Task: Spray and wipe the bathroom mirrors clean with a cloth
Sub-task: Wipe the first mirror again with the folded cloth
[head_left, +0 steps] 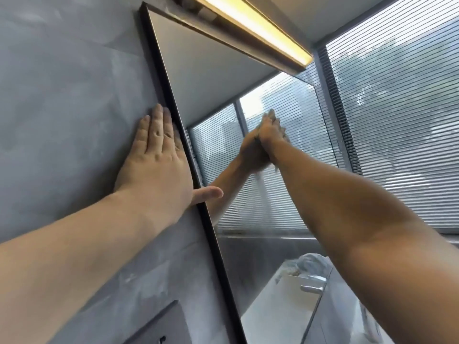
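A tall mirror [216,78] in a thin black frame [173,103] hangs on a grey wall. My left hand [156,160] lies flat on the wall beside the frame's left edge, fingers straight, with the thumb reaching across onto the glass. My right hand [272,132] presses a greyish cloth [283,135] against the glass near the mirror's middle; the cloth is mostly hidden under the hand and blurred. The hand's reflection meets it on the glass. No spray bottle is in view.
A lit strip lamp [250,28] runs along the mirror's top. A window with horizontal blinds [397,115] fills the right wall. A chrome faucet [314,285] and a crumpled cloth [310,265] sit low right. A dark wall plate [159,326] is at the bottom left.
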A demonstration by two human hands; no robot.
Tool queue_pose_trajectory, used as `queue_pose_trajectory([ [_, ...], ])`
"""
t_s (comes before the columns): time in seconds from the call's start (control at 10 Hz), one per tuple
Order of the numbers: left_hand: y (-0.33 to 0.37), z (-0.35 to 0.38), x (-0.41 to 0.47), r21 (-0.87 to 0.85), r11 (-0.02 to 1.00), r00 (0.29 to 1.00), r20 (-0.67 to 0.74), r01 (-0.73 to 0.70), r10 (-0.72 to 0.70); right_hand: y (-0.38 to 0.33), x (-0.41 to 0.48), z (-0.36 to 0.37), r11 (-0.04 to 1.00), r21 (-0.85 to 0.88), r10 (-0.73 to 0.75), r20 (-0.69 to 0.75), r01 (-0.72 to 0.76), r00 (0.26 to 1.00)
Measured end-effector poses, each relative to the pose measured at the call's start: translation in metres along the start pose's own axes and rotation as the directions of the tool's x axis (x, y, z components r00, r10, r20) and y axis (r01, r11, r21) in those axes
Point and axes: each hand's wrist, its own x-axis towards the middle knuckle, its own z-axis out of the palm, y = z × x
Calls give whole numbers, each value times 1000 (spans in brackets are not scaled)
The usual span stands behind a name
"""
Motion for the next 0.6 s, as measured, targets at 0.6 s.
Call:
queue_pose_trajectory([
  [0.6, 1, 16, 2, 109, 994, 992, -126, 30, -16, 394, 35, 10, 784, 257, 587, -8, -566, 810],
])
